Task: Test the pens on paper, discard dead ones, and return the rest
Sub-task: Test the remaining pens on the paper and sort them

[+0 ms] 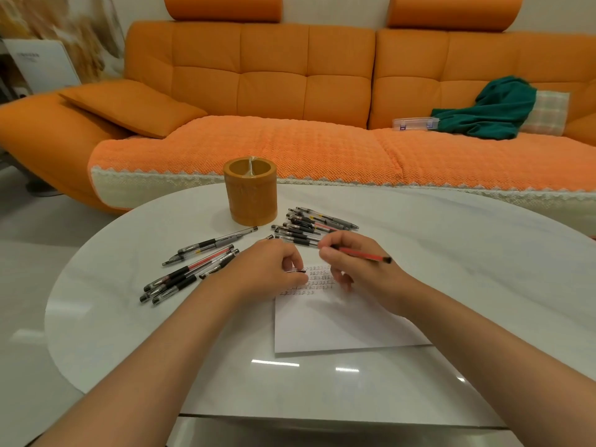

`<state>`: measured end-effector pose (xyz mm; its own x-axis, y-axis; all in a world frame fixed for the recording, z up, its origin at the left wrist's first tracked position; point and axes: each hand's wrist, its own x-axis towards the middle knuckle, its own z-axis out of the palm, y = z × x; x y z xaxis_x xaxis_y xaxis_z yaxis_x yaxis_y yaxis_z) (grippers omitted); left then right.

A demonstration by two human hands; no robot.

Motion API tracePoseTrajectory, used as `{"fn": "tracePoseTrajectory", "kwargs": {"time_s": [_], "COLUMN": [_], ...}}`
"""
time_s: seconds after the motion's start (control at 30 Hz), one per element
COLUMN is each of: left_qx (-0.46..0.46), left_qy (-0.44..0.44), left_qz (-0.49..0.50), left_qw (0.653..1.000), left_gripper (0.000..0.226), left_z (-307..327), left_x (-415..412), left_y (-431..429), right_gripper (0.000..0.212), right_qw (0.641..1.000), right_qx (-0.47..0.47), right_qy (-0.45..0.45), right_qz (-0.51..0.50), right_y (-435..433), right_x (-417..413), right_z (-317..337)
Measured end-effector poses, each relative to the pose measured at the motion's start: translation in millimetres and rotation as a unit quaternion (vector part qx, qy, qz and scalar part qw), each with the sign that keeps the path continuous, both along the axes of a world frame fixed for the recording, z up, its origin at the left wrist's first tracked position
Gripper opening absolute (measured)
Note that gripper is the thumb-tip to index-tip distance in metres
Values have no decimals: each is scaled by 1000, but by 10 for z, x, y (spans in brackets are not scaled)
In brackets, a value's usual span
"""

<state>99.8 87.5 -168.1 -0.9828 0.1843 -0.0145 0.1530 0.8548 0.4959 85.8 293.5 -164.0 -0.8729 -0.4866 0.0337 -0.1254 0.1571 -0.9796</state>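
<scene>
Orange filled the background: one long sofa [290, 91] carrying two cushions, one green cloth [483, 108] and one clear plastic box [416, 123]. In front of it lay the white oval worktop [129, 317] with a single sheet of paper [338, 321], about five rows of small test marks across its far end. Seen from the paper, one round orange pen holder [251, 191] stood at 11 o'clock. A heap of pens [309, 224] lay at 12 o'clock, roughly ten, overlapping too much to count exactly. A second group of pens [190, 269], six or seven, lay fanned out at 9 o'clock, well apart from the heap. Both hands were over the marked end of the paper. The left hand [274, 266] pinched one small clear cap [295, 271] between thumb and fingertips. The right hand [348, 262] was curled round one red pen [364, 255], whose dark rear end pointed toward 4 o'clock; its tip was hidden among the fingers.
</scene>
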Motion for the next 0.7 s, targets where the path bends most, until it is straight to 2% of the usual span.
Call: {"fn": "tracePoseTrajectory", "kwargs": {"time_s": [0.13,0.37,0.7], "left_qx": [-5,-5,13], "left_qy": [-7,-31,-38], "left_qz": [0,14,18], "left_qw": [1000,999,999], "left_gripper": [29,35,36], "left_z": [-55,-88,-138], "left_x": [-26,-98,-135], "left_y": [-14,-15,-39], "right_gripper": [15,11,16], "right_qw": [999,996,992], "right_qx": [17,92,116], "right_qy": [-49,8,42], "right_qz": [-11,-4,-5], "right_y": [-23,-40,-30], "right_x": [53,89,58], "right_z": [-15,-28,-112]}}
